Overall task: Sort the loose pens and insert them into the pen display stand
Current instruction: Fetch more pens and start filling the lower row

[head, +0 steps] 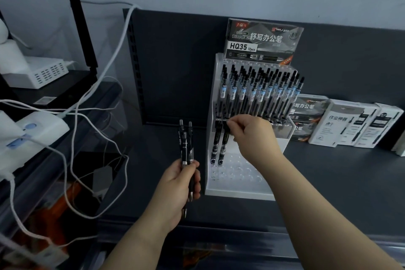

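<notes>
Step in hand: inserting one pen into the front tier of the white pen display stand point(237, 192), which stands toward the back edge of the dark counter point(328, 173).
Right hand point(254, 136): thumb and forefinger pinch the top of a black pen point(224, 144); its tip sits at a hole, second from the tier's left end, just beside a seated pen point(214, 146).
Left hand point(178, 184): fingers curled round a bundle of loose pens point(185, 142), about three, held upright just left of the stand.
Back tier point(258, 92): packed with pens.
Front tier holes point(240, 171): mostly vacant.
Progress: judged partway.
Next move: probably release the pinch once the pen seats, then draw one pen from the bundle and aim for the adjacent hole.
Beside: boxed pens point(350, 125) toward the counter's right.
</notes>
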